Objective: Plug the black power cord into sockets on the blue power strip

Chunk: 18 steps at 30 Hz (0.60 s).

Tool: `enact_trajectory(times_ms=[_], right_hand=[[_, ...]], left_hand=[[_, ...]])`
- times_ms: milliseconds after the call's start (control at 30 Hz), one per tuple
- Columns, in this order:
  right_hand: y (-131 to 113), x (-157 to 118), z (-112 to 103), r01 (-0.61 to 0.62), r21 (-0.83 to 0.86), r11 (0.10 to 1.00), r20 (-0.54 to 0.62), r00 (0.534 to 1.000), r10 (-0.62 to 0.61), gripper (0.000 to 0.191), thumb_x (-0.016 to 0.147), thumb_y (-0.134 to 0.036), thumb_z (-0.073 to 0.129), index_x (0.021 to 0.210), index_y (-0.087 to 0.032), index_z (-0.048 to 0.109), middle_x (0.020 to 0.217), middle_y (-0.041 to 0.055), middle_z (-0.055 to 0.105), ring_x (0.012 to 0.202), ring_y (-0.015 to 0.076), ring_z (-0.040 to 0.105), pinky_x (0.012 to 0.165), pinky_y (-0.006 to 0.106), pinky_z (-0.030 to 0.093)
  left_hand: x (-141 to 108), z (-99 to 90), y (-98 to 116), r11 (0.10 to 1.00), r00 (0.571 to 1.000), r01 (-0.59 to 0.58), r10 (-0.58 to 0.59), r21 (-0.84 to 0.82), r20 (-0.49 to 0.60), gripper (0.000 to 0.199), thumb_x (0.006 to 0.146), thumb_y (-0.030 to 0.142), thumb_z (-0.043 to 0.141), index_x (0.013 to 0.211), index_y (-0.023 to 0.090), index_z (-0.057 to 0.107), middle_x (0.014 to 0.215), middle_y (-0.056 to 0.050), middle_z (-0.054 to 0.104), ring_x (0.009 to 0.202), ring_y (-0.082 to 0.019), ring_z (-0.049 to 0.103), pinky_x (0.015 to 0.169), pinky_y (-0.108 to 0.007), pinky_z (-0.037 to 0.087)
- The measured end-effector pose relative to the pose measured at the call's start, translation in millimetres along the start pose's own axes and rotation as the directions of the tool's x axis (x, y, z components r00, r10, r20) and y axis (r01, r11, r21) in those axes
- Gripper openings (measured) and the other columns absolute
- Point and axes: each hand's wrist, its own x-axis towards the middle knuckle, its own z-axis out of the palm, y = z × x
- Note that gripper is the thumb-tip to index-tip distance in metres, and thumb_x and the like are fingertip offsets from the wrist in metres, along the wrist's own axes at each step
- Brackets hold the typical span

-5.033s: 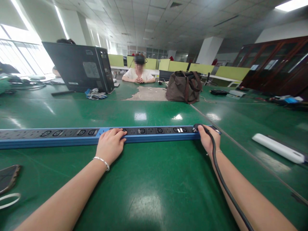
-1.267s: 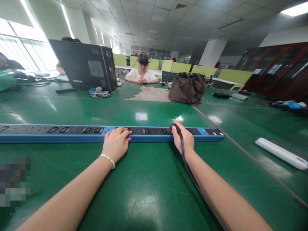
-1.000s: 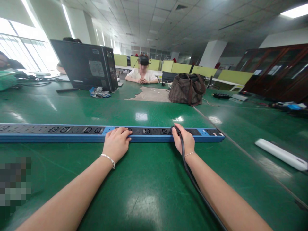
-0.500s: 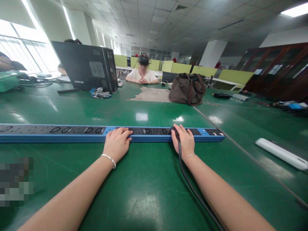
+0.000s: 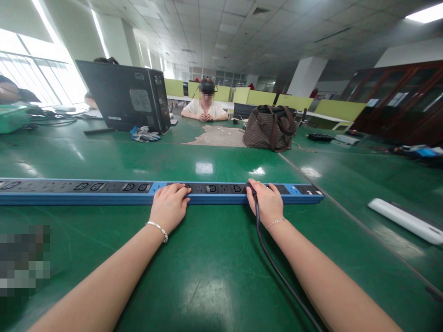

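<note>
A long blue power strip point(image 5: 218, 199) with black sockets lies across the green table. My left hand point(image 5: 169, 203) rests over its middle part, fingers closed over the top and near edge. Further right, my right hand point(image 5: 267, 200) grips a black power plug point(image 5: 249, 188) at the sockets, thumb and fingers around it. From the plug a black cable point(image 5: 265, 244) runs down toward me beside my right forearm. How deep the plug sits is hidden by my fingers.
The green table point(image 5: 214, 263) carries a black computer case point(image 5: 121, 97), gloves point(image 5: 144, 134) and a brown bag point(image 5: 268, 127) at the back. A white bar-shaped object point(image 5: 404, 220) lies right. Across the table sits a person point(image 5: 204, 108) with folded hands.
My right hand has turned slightly, its wrist shifting a little to the right while still on the plug. My left hand stays in place on the strip.
</note>
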Motion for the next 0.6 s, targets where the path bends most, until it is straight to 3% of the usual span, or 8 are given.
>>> enact_trajectory(times_ms=[233, 433, 600], right_hand=[[-0.3, 7.6, -8.1, 0.018, -0.036, 0.999, 0.084, 0.996, -0.014, 0.033, 0.091, -0.03, 0.038, 0.11, -0.018, 0.062, 0.089, 0.0069, 0.073, 0.079, 0.0184, 0.067, 0.093, 0.035, 0.035], [0.0, 0.2, -1.0, -0.001, 0.019, 1.0, 0.004, 1.0, 0.001, 0.034, 0.091, -0.028, 0.038, 0.117, -0.017, 0.058, 0.109, 0.0086, 0.068, 0.101, 0.0201, 0.063, 0.095, 0.035, 0.036], [0.4, -3.6, 2.5, -0.004, 0.015, 1.0, 0.002, 1.0, 0.004, 0.036, 0.092, -0.029, 0.038, 0.119, -0.015, 0.057, 0.111, 0.0108, 0.067, 0.106, 0.0219, 0.061, 0.096, 0.037, 0.036]], left_hand=[[0.1, -0.2, 0.1, 1.0, 1.0, -0.004, 0.004, 0.006, 0.003, 0.026, 0.084, 0.027, 0.049, 0.105, 0.024, 0.063, 0.113, -0.006, 0.063, 0.107, -0.024, 0.055, 0.093, -0.04, 0.039], [-0.2, -0.2, 0.6, 1.0, 1.0, 0.005, -0.005, 0.0, 0.004, 0.025, 0.083, 0.026, 0.049, 0.104, 0.026, 0.063, 0.113, -0.005, 0.063, 0.107, -0.023, 0.055, 0.094, -0.04, 0.039], [-0.3, -0.2, 0.3, 1.0, 1.0, 0.007, -0.007, 0.003, 0.003, 0.025, 0.083, 0.026, 0.049, 0.104, 0.026, 0.063, 0.113, -0.005, 0.063, 0.107, -0.023, 0.055, 0.094, -0.04, 0.039]])
